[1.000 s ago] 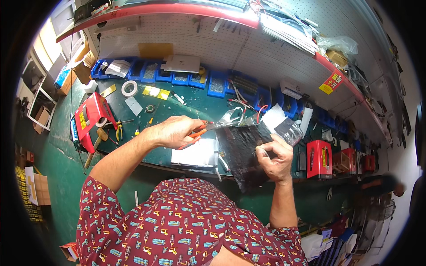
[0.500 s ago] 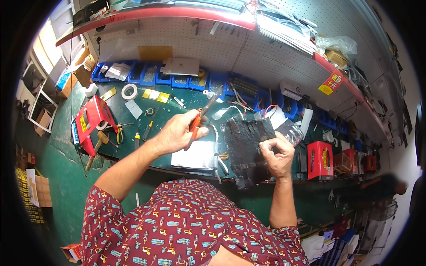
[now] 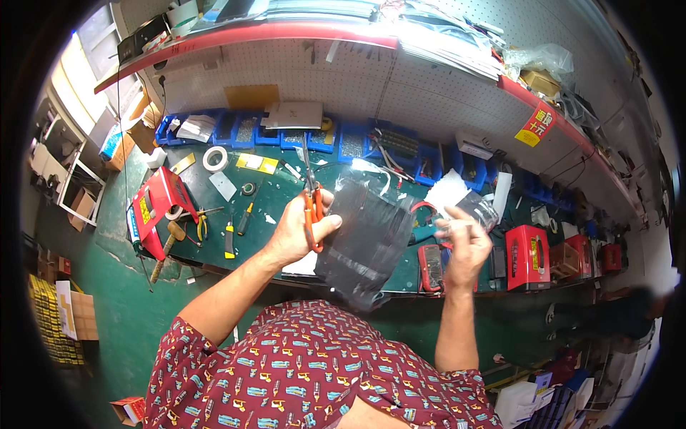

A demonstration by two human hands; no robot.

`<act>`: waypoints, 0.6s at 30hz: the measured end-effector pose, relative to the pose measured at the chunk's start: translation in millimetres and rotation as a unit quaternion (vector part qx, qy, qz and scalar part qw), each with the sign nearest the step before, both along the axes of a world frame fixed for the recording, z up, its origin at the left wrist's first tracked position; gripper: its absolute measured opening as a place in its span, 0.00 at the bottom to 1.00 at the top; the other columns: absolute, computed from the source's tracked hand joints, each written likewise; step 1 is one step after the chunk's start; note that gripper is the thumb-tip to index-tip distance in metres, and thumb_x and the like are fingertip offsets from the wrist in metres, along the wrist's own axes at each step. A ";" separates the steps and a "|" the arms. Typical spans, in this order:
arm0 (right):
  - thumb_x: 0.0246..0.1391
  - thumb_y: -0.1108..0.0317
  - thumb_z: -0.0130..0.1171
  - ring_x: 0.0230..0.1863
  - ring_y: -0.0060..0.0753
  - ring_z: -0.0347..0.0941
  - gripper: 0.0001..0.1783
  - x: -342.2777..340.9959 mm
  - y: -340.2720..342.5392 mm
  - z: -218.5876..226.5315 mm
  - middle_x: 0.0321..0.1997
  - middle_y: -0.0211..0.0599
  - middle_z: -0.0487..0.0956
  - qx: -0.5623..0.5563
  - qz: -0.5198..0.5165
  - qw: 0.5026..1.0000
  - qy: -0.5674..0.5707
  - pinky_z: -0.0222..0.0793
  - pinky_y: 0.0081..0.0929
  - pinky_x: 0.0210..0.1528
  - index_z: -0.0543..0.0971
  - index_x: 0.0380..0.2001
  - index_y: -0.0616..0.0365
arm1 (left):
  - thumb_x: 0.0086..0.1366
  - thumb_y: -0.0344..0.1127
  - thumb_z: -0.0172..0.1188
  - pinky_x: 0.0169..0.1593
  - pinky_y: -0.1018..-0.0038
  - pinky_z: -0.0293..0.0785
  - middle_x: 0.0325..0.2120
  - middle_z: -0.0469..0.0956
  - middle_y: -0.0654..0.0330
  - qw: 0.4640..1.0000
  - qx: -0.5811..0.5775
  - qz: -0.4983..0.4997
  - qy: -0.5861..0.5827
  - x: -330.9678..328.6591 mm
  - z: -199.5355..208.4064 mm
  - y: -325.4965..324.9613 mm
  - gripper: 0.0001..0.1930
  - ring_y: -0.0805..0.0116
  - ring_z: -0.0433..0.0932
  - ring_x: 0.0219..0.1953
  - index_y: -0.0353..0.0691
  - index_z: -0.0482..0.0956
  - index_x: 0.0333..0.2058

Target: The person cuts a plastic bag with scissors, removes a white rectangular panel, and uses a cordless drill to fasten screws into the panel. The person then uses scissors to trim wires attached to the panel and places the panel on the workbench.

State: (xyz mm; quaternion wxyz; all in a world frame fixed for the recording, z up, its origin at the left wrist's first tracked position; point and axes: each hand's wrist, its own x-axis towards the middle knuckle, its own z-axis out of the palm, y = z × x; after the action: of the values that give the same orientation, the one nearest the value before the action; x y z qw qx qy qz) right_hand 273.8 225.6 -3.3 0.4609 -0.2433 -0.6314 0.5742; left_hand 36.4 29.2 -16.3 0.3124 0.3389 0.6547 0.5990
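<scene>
My left hand [image 3: 300,227] is closed around orange-handled scissors [image 3: 313,213], whose metal blades point up and away from me. The thumb of this hand overlaps the left edge of a flat black-wrapped pack [image 3: 366,236], which is tilted in front of me. Pale shiny strips cross the pack's lower part, and a white wire and a red wire show near its upper end. My right hand [image 3: 466,247] is raised to the right, apart from the pack. Its fingers are bent and smeared by motion, so what they hold, if anything, does not show.
Blue parts bins [image 3: 293,139] line the back of the green bench. At left are a red metal housing [image 3: 153,207], a mallet [image 3: 168,247], a tape roll [image 3: 215,159] and a yellow cutter [image 3: 229,239]. A red multimeter [image 3: 431,268] and another red housing [image 3: 525,257] stand at right.
The black pack has moved left, up to my left hand, uncovering the multimeter. My right hand has come off its edge and shifted slightly right. The scissors now point more upright.
</scene>
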 end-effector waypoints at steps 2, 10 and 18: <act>0.60 0.74 0.60 0.40 0.24 0.78 0.09 -4.6 12.5 15.4 0.48 0.48 0.83 0.068 -0.029 0.997 0.027 0.75 0.23 0.46 0.82 0.39 0.70 | 0.59 0.36 0.71 0.42 0.72 0.74 0.35 0.69 0.64 0.999 -0.028 -0.032 -0.001 -0.5 12.8 -3.5 0.22 0.74 0.72 0.35 0.38 0.72 0.47; 0.61 0.54 0.64 0.33 0.23 0.80 0.22 -70.2 28.5 42.2 0.42 0.40 0.86 -0.207 0.392 0.882 -0.157 0.73 0.21 0.29 0.81 0.45 0.65 | 0.59 0.33 0.71 0.41 0.76 0.73 0.34 0.70 0.65 0.991 -0.019 -0.090 0.095 -4.0 23.6 -17.1 0.19 0.76 0.71 0.35 0.38 0.72 0.44; 0.64 0.63 0.63 0.27 0.20 0.78 0.12 -69.3 14.6 19.8 0.36 0.38 0.85 -0.233 0.146 0.960 0.058 0.77 0.17 0.25 0.82 0.40 0.62 | 0.60 0.34 0.69 0.36 0.74 0.69 0.27 0.68 0.66 0.983 -0.068 -0.107 0.132 -25.1 34.1 -57.5 0.15 0.76 0.66 0.30 0.37 0.71 0.39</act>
State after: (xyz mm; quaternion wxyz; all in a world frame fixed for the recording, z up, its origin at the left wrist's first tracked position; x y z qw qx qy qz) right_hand 204.6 240.2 16.5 0.3388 -0.2154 -0.4808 0.7795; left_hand 11.3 -28.3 17.9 0.3082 0.4612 0.6889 0.4666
